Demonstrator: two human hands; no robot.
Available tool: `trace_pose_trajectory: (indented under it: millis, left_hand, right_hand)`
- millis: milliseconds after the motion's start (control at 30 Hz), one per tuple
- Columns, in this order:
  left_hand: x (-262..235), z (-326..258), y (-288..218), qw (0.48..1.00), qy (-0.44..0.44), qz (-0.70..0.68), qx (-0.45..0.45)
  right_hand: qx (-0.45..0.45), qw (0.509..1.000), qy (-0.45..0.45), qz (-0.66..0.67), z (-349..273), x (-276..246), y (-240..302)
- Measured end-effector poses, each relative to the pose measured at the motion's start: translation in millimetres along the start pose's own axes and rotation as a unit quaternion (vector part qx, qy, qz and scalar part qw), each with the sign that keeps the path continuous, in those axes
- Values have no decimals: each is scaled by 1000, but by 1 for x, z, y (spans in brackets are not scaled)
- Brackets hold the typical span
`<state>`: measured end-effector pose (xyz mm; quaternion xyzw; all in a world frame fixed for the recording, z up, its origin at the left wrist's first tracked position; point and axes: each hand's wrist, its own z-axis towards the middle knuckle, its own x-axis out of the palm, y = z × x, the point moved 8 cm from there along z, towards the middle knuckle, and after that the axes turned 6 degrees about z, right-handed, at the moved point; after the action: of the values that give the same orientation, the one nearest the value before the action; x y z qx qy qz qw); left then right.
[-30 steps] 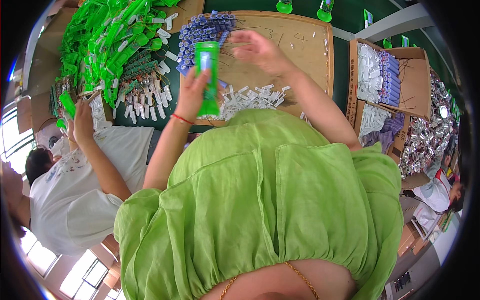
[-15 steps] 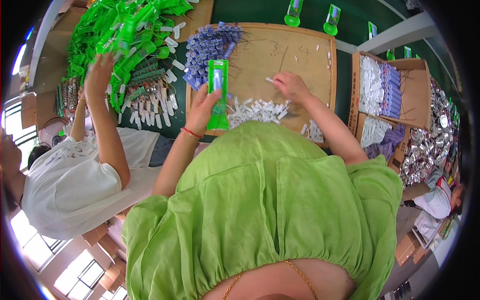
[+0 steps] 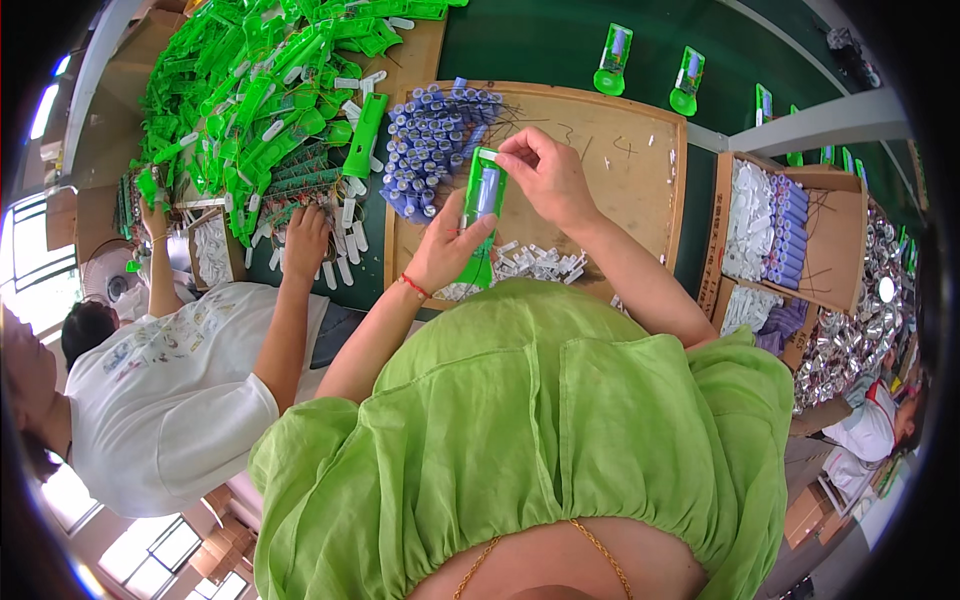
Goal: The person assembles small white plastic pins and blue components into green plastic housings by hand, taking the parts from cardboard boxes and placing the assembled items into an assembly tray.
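My left hand (image 3: pixel 446 252) is closed around a long green plastic housing (image 3: pixel 474 268), held upright over the near left of the tray. Inside the housing lies a blue cylindrical battery (image 3: pixel 489 188). At the housing's far end, my right hand (image 3: pixel 552 182) pinches a small white plastic piece (image 3: pixel 488 155) between thumb and fingertips, touching the rim there. Just beyond the housing stands a cluster of blue batteries (image 3: pixel 422 150) with thin dark wires. Loose white plastic pieces (image 3: pixel 545 263) are heaped nearer me, partly hidden by my left hand and the housing.
The wood-framed tray (image 3: pixel 600 190) stands on a green surface. Farther off are filled green housings (image 3: pixel 613 62). Cardboard boxes (image 3: pixel 838 262) of white pieces and batteries sit right. Left, a co-worker's hand (image 3: pixel 305 243) reaches among white pieces near a large pile of green housings (image 3: pixel 240 90).
My right hand has come left, bringing the white piece to the housing's far end. My left hand and housing have shifted right. The co-worker's nearer hand has left the pile.
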<state>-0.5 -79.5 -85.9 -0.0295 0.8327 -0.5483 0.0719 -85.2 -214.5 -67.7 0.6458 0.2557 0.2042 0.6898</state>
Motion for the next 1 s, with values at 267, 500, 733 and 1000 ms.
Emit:
trace_pose_trajectory:
  millis: [267, 500, 733, 1000]
  left_hand:
    - [-20, 25, -17, 995, 56, 87, 6]
    - [-189, 69, -19, 924, -345, 160, 24]
    - [-236, 94, 67, 748, -319, 574, -95]
    - [-250, 48, -20, 936, -341, 89, 2]
  right_hand:
    - [7, 999, 30, -40, 25, -9, -17]
    - [47, 981, -166, 84, 154, -93, -72]
    - [104, 965, -82, -226, 292, -136, -163]
    - [-162, 948, -111, -250, 240, -87, -57]
